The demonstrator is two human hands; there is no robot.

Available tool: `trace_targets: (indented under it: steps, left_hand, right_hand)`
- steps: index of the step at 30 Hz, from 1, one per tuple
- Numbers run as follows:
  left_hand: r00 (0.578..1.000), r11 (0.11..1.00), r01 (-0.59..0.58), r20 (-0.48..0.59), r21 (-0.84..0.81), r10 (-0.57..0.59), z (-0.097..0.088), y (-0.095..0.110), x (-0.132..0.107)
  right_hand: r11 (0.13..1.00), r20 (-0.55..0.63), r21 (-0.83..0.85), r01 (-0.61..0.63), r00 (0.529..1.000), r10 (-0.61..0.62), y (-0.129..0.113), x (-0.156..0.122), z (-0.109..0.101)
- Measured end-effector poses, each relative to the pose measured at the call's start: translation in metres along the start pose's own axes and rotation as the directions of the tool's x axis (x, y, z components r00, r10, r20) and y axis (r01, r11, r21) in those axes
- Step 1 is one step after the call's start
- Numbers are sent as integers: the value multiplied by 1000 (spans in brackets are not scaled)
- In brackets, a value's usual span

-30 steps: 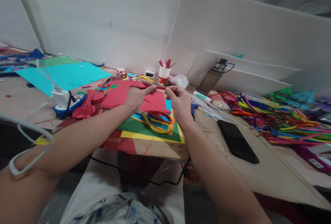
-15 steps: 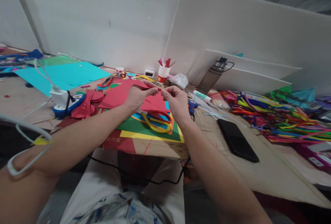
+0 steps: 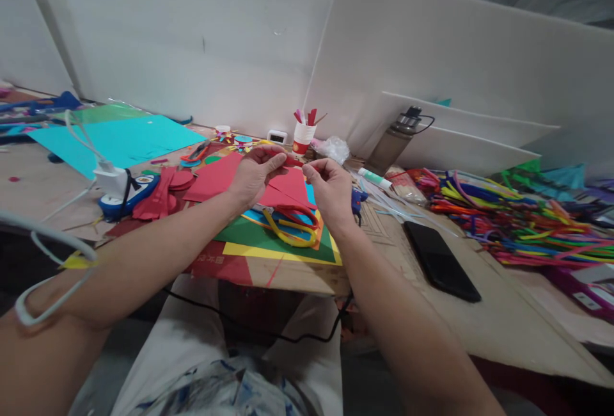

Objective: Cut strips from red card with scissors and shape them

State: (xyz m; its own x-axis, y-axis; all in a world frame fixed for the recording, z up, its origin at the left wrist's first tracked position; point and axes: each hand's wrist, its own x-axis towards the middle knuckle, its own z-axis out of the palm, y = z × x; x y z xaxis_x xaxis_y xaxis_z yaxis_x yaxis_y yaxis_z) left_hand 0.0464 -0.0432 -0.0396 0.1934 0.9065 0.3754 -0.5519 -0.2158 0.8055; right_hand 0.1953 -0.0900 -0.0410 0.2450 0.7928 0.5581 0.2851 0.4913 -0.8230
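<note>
Between my hands is a small strip of red paper [image 3: 294, 162], held above the paper pile. My left hand [image 3: 256, 176] pinches its left end between thumb and fingers. At the other end, my right hand [image 3: 332, 189] has thumb and forefinger closed on the strip's tip. Red paper sheets [image 3: 213, 179] lie beneath, over green paper [image 3: 240, 232] and yellow paper [image 3: 268, 257]. Scissors with red and yellow handles [image 3: 292, 237] rest on the pile below my hands, their blades hidden.
A paper cup [image 3: 303, 137] with red sticks stands at the back, beside a tilted bottle [image 3: 394, 141]. Rightward lie a glue stick [image 3: 375, 178], a phone [image 3: 441, 261] and heaped pipe cleaners [image 3: 537, 214]. A power strip [image 3: 127, 195] and cut red pieces [image 3: 160, 195] sit leftward.
My left hand has turned slightly and its fingers have drawn in, showing more of the red strip. My right hand has shifted slightly right. The things on the table stay put.
</note>
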Motion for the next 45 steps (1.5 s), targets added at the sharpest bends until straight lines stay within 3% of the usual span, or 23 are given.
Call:
trace_targets:
  steps: [6,9,37,45]
  left_hand:
    - [992,995,80,103,-52,-74,-1,0,-1]
    - [991,995,84,107,-44,-79,-1,-1,-2]
    - [998,999,34,-46,24,-33,-1,-3,1]
    - [1000,995,-11,-18,96,13,0,-9,-4]
  right_hand:
    - [992,-21,-60,114,993,-115,3,-2,0]
    - [993,-17,-62,96,995,-97,2,-2,-1]
    - [996,40,-64,64,997,-61,-1,-5,2]
    - [987,67,-126,95,994,-87,-3,-7,5]
